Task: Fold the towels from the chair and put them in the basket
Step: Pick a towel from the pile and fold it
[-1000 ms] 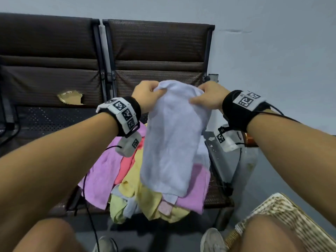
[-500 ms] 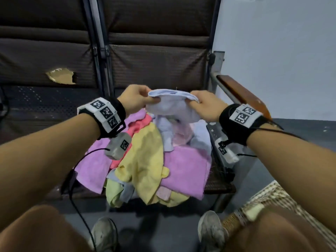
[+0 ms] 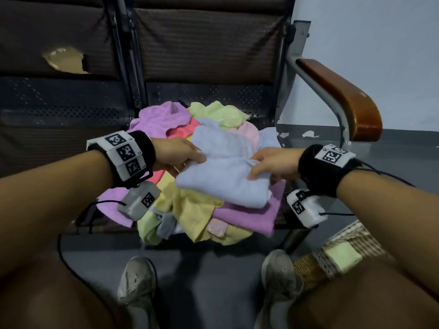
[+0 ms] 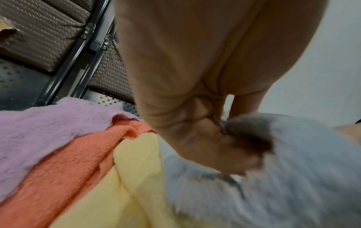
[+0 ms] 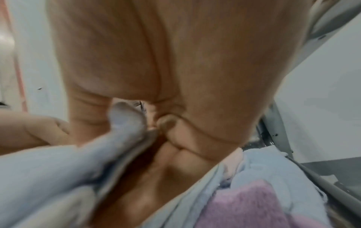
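Observation:
A pale blue towel (image 3: 223, 172) lies doubled over on top of the heap of towels (image 3: 197, 210) on the chair seat. My left hand (image 3: 180, 157) pinches its left edge, thumb on top and fingers curled under. My right hand (image 3: 268, 165) grips its right edge the same way. In the left wrist view the left hand (image 4: 215, 138) clamps the blue towel (image 4: 283, 177) beside purple, orange and yellow towels. In the right wrist view the right hand (image 5: 156, 123) pinches the folded blue edge (image 5: 125, 123). The wicker basket (image 3: 351, 236) stands on the floor at the lower right, with a pale green towel (image 3: 342, 255) in it.
The chair (image 3: 209, 51) has a dark woven back and a wooden armrest (image 3: 342, 96) at the right. A second seat with a torn back (image 3: 64, 60) stands to the left. My knees and shoes (image 3: 137, 281) fill the bottom, on grey floor.
The blue towel, held up hanging a second ago, has come down with both hands and now lies folded over on the heap. The view has tilted downward.

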